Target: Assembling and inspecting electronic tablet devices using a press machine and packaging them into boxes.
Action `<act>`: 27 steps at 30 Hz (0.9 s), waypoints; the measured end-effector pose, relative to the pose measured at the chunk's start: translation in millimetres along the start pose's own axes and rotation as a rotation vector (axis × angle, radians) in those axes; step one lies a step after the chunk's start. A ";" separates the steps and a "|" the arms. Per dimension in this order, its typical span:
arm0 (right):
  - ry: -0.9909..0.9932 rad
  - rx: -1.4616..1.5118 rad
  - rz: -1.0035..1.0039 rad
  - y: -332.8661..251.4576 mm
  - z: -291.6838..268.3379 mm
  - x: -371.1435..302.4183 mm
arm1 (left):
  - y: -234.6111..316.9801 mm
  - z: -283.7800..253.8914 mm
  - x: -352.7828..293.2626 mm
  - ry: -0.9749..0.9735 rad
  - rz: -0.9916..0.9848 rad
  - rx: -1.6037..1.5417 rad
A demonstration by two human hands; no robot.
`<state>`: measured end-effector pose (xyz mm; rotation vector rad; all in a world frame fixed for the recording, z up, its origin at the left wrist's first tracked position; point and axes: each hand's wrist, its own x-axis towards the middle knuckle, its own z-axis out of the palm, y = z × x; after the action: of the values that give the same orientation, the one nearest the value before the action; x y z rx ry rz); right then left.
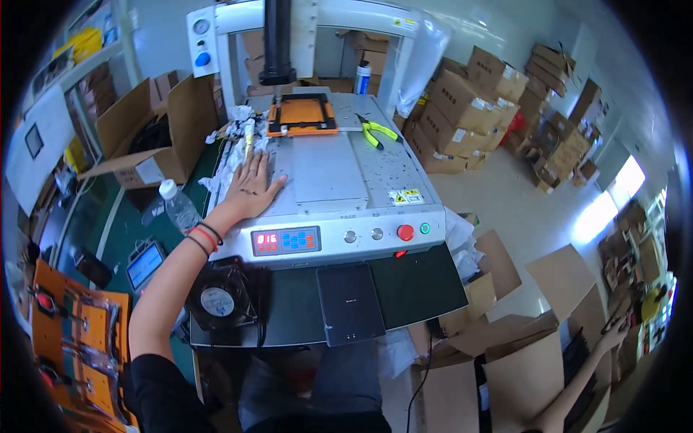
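Note:
My left hand [250, 189] lies flat, fingers stretched out, on the left side of the machine's grey metal bed [328, 169]. Its fingertips reach the crumpled white wipes and a small yellowish tube [250, 133]. Far off to the right, my right hand [615, 335] is stretched out over an open carton [523, 375] with dark things inside; its fingers are small and blurred, and whether they hold anything does not show. An orange-and-black fixture [302, 114] sits on the bed beneath the machine's black vertical head [277, 43]. Green-handled cutters [377, 133] lie to its right.
A black cooling fan [220, 299] and a dark flat tablet-like panel [351, 304] lie before the control panel [286, 240]. A clear bottle [179, 206], a phone-like screen [146, 267] and orange clamp fixtures [94, 325] are at left. Stacked cartons [469, 108] stand behind right.

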<state>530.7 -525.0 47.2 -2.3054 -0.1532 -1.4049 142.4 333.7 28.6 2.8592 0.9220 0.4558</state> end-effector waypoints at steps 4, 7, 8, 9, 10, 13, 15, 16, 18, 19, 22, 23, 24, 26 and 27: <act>0.146 0.348 -0.110 -166.2 10.4 -61.0 | 5.5 2.3 -1.1 0.074 0.041 0.090; -0.116 0.294 -0.423 -291.2 41.4 -108.1 | 8.2 6.4 0.0 0.253 0.132 0.253; -0.098 0.189 -0.730 -321.6 53.2 -117.8 | 5.5 4.1 -2.2 0.430 0.263 0.370; -0.337 0.035 -0.802 -398.0 38.1 -127.5 | 3.3 -4.4 -9.8 0.425 0.251 0.386; -0.053 0.213 -1.014 -408.0 64.8 -144.9 | 16.1 -22.3 -16.6 0.430 0.227 0.208; -0.169 0.597 -1.275 -523.8 12.6 -166.0 | 48.7 -64.8 -39.0 0.252 0.012 -0.651; -0.027 0.682 -1.348 -562.4 -14.2 -179.6 | 71.5 -84.0 -59.1 -0.151 0.108 -1.398; -0.027 0.704 -1.340 -573.1 -23.4 -187.3 | 85.3 -98.8 -81.2 -0.269 0.086 -1.571; -0.097 0.703 -1.428 -590.0 -36.6 -197.0 | 97.2 -122.9 -121.9 -0.181 0.164 -1.451; -0.093 0.715 -1.431 -592.7 -37.5 -199.4 | 98.8 -128.3 -133.8 -0.088 0.216 -1.303; -0.142 0.883 -1.462 -584.0 -45.5 -203.1 | 89.7 -147.2 -162.5 -0.232 0.054 -1.380; -0.144 0.892 -1.460 -579.1 -51.2 -199.8 | 86.0 -145.1 -168.2 -0.211 -0.061 -1.486; -0.224 0.855 -1.443 -574.1 -57.4 -195.3 | 76.2 -144.6 -173.0 -0.255 -0.052 -1.568; -0.270 0.755 -1.483 -561.8 -60.7 -195.5 | 70.0 -145.4 -183.7 -0.322 -0.080 -1.643; -0.083 0.790 -1.471 -556.9 -59.2 -202.7 | 72.2 -143.0 -188.8 -0.366 -0.107 -1.640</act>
<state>211.1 -22.7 64.4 -1.3694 -2.2597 -1.2726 -8.0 165.6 130.7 1.2967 0.2800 0.3572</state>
